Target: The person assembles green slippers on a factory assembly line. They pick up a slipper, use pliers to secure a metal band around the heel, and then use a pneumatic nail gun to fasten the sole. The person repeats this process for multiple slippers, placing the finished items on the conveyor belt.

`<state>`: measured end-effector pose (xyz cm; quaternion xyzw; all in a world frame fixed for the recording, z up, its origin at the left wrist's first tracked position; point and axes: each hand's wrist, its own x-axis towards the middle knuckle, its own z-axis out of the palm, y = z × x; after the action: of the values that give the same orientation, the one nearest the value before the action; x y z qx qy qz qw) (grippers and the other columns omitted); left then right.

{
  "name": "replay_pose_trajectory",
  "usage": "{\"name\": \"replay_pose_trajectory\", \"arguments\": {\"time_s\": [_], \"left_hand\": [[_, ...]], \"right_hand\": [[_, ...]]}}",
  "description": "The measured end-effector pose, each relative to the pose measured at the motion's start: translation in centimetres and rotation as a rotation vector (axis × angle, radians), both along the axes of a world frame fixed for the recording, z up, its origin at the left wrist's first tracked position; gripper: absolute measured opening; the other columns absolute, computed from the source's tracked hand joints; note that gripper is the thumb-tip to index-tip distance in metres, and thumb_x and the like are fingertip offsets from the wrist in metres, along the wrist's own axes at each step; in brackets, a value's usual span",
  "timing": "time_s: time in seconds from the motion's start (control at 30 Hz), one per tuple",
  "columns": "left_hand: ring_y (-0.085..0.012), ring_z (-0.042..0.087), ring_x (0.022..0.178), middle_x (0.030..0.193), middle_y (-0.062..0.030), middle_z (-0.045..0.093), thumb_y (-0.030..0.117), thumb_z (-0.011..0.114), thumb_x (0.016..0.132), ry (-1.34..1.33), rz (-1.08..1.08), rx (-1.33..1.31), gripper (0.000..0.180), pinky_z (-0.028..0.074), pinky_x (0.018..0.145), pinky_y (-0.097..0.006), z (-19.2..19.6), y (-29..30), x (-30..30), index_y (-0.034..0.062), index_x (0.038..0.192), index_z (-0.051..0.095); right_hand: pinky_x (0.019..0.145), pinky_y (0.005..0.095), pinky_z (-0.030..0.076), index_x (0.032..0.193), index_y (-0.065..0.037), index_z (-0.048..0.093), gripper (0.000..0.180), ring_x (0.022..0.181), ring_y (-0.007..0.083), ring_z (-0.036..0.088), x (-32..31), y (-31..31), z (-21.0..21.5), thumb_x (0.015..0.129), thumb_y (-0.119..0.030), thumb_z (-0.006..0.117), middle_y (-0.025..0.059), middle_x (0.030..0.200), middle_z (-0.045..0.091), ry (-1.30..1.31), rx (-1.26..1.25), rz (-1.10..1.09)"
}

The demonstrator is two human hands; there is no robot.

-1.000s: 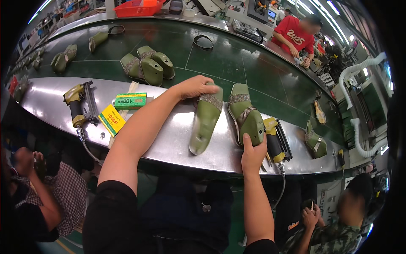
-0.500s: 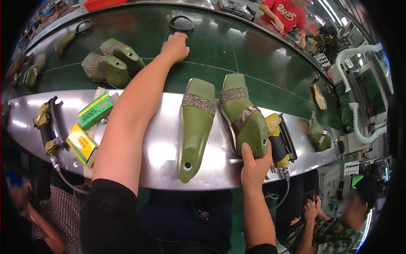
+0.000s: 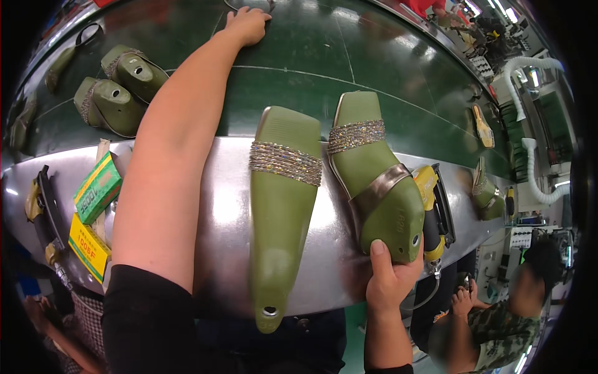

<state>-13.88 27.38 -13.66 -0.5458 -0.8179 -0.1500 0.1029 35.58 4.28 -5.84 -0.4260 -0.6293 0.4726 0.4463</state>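
The two olive-green shoe lasts, one lying flat (image 3: 281, 218) and one held at the heel (image 3: 380, 199), look like smooth, matt moulded plastic. Each carries a rough, sparkling band of rhinestone-like trim (image 3: 285, 163); the held one also has a glossy bronze metallic-looking strap (image 3: 378, 192). The curved steel tabletop (image 3: 218, 218) is polished and reflective. The dark green conveyor belt (image 3: 299, 75) behind it has a smooth, slightly shiny rubbery finish. The green and yellow boxes (image 3: 96, 188) appear to be printed cardboard.

At the table's left end we see a green rectangular cardboard box (image 3: 98, 187) above a yellow rectangular box (image 3: 89, 247).
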Motion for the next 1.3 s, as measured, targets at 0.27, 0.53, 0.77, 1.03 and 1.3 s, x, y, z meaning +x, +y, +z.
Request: {"name": "replay_pose_trajectory", "arguments": {"time_s": [0.27,0.53,0.77,1.03,1.3], "left_hand": [[-0.0431,0.068,0.100,0.099,-0.0200,0.071,-0.005,0.054,0.087,-0.181,-0.266,0.277,0.019,0.053,0.083,-0.048,2.4,-3.1,3.6,0.0057,0.098,0.065],[-0.0426,0.064,0.090,0.093,-0.0187,0.062,-0.010,0.057,0.078,-0.135,-0.494,0.412,0.020,0.051,0.078,-0.045,7.8,-12.2,8.2,0.0016,0.093,0.066],[-0.0295,0.068,0.088,0.109,-0.0141,0.068,-0.011,0.061,0.079,-0.088,-0.881,0.425,0.015,0.054,0.077,-0.035,16.3,-23.9,14.8,0.0002,0.086,0.066],[-0.0226,0.072,0.099,0.121,-0.0159,0.068,-0.015,0.066,0.082,-0.444,-0.877,0.163,0.025,0.063,0.064,-0.030,16.7,-35.2,21.5,-0.0004,0.071,0.049],[-0.0335,0.070,0.109,0.124,-0.0191,0.070,-0.015,0.059,0.083,-0.510,-0.784,0.180,0.017,0.058,0.092,-0.035,13.6,-37.0,20.4,0.0004,0.082,0.067]], "right_hand": [[0.104,0.0340,0.047,0.142,0.006,0.051,0.054,0.117,0.0191,0.062,0.1,0.0,0.1,0.093,0.000,0.071,0.0126,0.129,0.064,0.031,-0.017,0.029],[0.101,0.0372,0.051,0.141,0.007,0.053,0.056,0.114,0.0262,0.066,-0.1,0.3,0.4,0.092,-0.011,0.074,0.0192,0.125,0.068,-0.005,0.081,0.068],[0.111,0.0426,0.045,0.143,0.006,0.051,0.058,0.131,0.0349,0.057,0.6,0.8,-1.2,0.095,-0.015,0.073,0.0257,0.145,0.056,0.030,0.319,-0.054],[0.114,0.0482,0.039,0.142,-0.006,0.059,0.060,0.137,0.0389,0.048,-0.6,-5.9,4.5,0.084,-0.003,0.075,0.0182,0.148,0.053,-0.141,0.938,0.169],[0.090,0.0434,0.048,0.105,-0.010,0.075,0.023,0.103,0.0287,0.063,-3.1,-9.0,4.2,0.083,-0.003,0.076,0.0048,0.100,0.068,-0.193,0.989,0.353]]}}
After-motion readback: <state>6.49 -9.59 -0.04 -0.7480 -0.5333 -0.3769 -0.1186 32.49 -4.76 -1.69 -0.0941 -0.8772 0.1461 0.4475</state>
